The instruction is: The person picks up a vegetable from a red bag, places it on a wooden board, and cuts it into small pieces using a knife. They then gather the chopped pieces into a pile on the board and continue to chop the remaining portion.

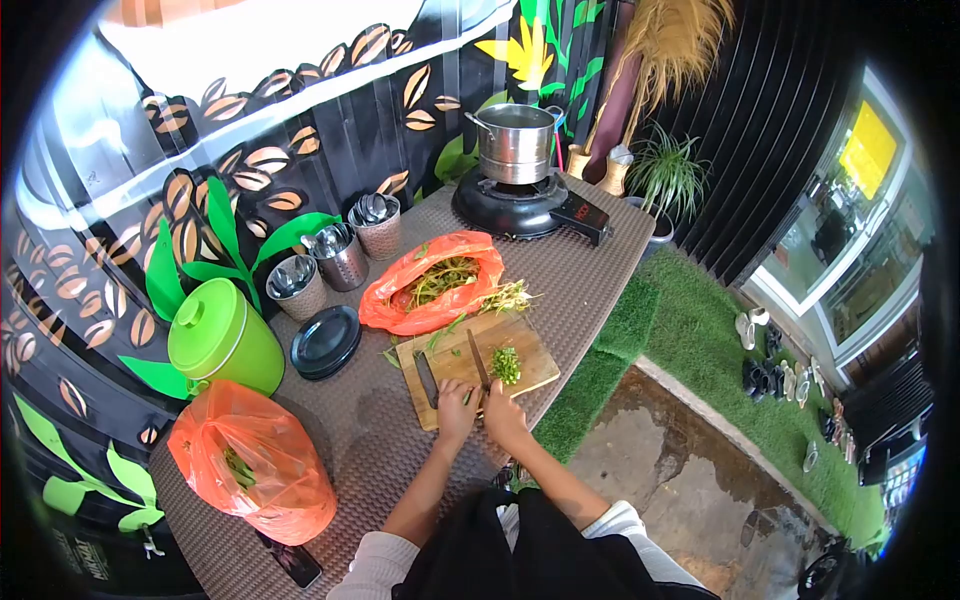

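A wooden cutting board (536, 362) with a dark handle slot lies at the table's near edge. My right hand (502, 410) is closed around the handle of a knife (477, 352), whose blade points away from me over the board. Beside it, my left hand (456, 402) presses its curled fingers on the board, with a bit of green stalk showing at the fingertips. A small heap of chopped greens (506, 366) sits right of the blade. Behind the board, an open orange plastic bag (385, 308) holds leafy green stems (440, 282); pale stalk ends (511, 297) stick out beside it.
At the back right, a metal pot (516, 155) stands on a black gas stove (500, 212). Cutlery holders (340, 262), dark plates (326, 342) and a green lidded bucket (225, 340) line the wall side. Near left are another orange bag (255, 460) and a phone (290, 562).
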Demonstrator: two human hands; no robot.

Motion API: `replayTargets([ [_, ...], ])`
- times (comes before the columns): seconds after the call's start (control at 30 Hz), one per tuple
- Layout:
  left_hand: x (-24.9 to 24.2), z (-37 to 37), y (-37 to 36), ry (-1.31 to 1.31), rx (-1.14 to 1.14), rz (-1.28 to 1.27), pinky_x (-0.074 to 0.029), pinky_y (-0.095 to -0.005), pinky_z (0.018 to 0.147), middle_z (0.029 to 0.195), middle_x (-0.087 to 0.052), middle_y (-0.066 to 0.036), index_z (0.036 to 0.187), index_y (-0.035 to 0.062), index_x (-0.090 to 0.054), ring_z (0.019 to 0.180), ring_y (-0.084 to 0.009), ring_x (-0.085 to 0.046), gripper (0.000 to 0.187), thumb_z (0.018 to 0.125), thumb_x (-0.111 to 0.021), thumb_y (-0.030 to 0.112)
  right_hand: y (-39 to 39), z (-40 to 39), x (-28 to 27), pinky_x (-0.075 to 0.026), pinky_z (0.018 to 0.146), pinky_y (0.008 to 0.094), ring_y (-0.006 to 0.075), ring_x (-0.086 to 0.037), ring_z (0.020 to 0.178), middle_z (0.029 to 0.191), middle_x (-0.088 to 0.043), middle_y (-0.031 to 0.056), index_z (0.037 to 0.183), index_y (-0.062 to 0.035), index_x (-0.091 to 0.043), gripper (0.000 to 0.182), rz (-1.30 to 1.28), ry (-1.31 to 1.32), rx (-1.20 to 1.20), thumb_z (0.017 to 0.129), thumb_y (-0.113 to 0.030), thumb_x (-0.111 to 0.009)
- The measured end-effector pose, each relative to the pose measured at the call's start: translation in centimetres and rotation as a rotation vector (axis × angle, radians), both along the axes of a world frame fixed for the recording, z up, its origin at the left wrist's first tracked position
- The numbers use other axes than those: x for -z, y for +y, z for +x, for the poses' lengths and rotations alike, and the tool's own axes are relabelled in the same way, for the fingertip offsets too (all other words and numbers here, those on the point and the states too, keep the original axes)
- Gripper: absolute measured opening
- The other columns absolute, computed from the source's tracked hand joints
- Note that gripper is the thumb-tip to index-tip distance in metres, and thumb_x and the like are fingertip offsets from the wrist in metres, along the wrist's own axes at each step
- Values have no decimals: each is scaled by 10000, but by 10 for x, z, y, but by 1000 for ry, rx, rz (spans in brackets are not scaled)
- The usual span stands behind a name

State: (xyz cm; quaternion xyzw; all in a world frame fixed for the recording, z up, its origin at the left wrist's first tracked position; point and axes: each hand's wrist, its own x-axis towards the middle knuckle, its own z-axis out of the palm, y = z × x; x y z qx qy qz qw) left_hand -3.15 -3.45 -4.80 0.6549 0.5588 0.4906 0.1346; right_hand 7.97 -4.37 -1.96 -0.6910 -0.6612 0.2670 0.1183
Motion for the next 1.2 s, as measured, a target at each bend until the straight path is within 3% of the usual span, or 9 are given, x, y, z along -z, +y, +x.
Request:
replayTargets([
  [0.1, -1, -1, -1, 38, 10, 41, -447, -385, 754, 809, -602, -129, 807, -17, -673, 835, -306, -536, 91, 755, -673, 59, 5, 10, -6, -543, 645, 475, 405, -664, 752, 807, -652, 256, 1170, -1, -344, 320, 21, -68, -93, 917, -176, -435],
  [0.2, -1, -1, -2, 21, 12, 31, -447, -386, 757, 820, -602, -130, 805, -18, -669, 837, -308, -535, 89, 750, -669, 52, -13, 4, -17, -500, 708, 544, 458, -630, 807, 832, -630, 297, 1088, -5, -366, 298, 9, -1, -14, 941, -259, -421],
  [0.3, 1, -2, -1, 43, 12, 19, -448, -387, 760, 837, -604, -129, 802, -16, -667, 839, -309, -534, 86, 752, -667, 53, -16, -5, -4, -498, 706, 548, 459, -630, 799, 821, -628, 297, 1074, 2, -363, 305, 7, -1, 32, 940, -264, -428],
  [0.5, 0, -2, -6, 68, 6, -18, -451, -379, 779, 862, -609, -118, 842, -14, -676, 870, -297, -538, 104, 776, -662, 65, 7, 12, -5, -505, 679, 537, 451, -634, 781, 792, -629, 281, 1133, 9, -353, 319, 27, 22, -94, 939, -236, -422],
  [0.83, -1, -3, -7, 52, 12, -12, -453, -382, 799, 879, -616, -122, 856, -12, -670, 898, -298, -545, 111, 772, -672, 61, -3, 5, -10, -514, 669, 516, 445, -641, 774, 819, -641, 278, 1199, 43, -344, 400, 49, -23, -17, 948, -263, -404],
  [0.87, -2, -3, -7, 37, 10, -12, -453, -384, 794, 877, -616, -122, 852, -12, -669, 893, -302, -546, 109, 766, -675, 55, -2, 6, -8, -515, 694, 510, 419, -651, 772, 825, -648, 257, 1165, 5, -341, 374, 17, -43, -28, 930, -262, -457],
  [1.03, 1, -4, -5, -49, 8, -51, -452, -391, 779, 863, -613, -125, 850, -8, -670, 874, -313, -548, 113, 749, -682, 41, -21, -2, 2, -518, 633, 507, 413, -650, 715, 732, -640, 249, 1149, 25, -357, 358, 90, -72, -14, 935, -249, -442],
  [1.2, -5, -1, -13, 61, -23, 23, -446, -393, 787, 852, -607, -132, 865, 0, -674, 862, -308, -544, 125, 751, -682, 50, -5, 6, 8, -523, 607, 497, 394, -654, 666, 677, -642, 212, 1124, 3, -375, 308, 153, -130, -17, 924, -219, -451],
])
